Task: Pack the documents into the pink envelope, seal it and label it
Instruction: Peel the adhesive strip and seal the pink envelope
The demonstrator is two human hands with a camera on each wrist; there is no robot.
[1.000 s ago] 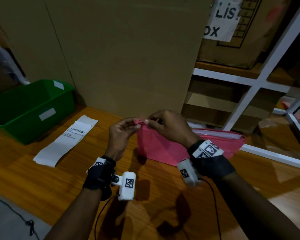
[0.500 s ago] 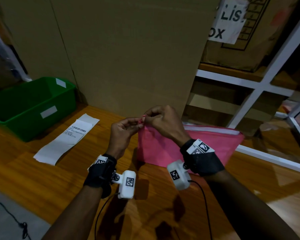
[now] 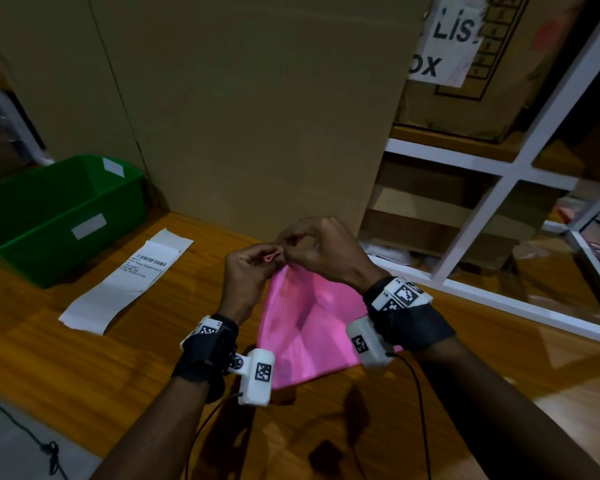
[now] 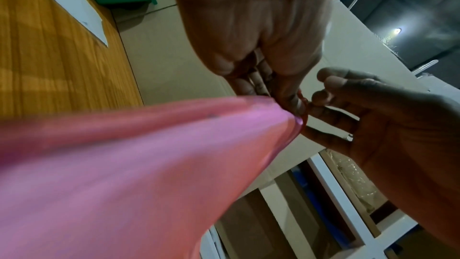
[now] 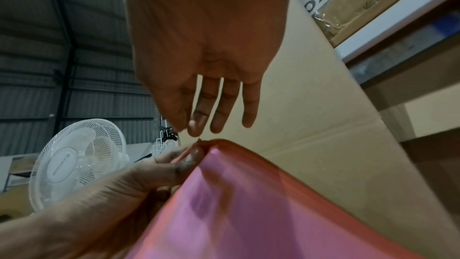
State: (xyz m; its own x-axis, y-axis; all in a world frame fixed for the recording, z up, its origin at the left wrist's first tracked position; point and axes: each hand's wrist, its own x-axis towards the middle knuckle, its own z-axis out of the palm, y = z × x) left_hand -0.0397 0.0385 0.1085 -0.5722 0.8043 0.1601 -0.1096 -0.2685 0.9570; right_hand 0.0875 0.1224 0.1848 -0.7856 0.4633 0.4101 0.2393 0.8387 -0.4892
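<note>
the envelope (image 3: 302, 327), lifted off the bench (image 3: 84, 358), is pinched at its top corner by the left hand (image 3: 246, 275) and right hand (image 3: 323, 251); the strip should be peeled slowly, corner held taut.

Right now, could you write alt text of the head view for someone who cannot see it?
Two hands, left hand and right hand, pinch the top corner of a pink envelope held above a wooden table. A printed label and a green bin lie to the left.

Pink envelope (image 3: 309, 327), lifted upright above table, top corner pinched
</note>
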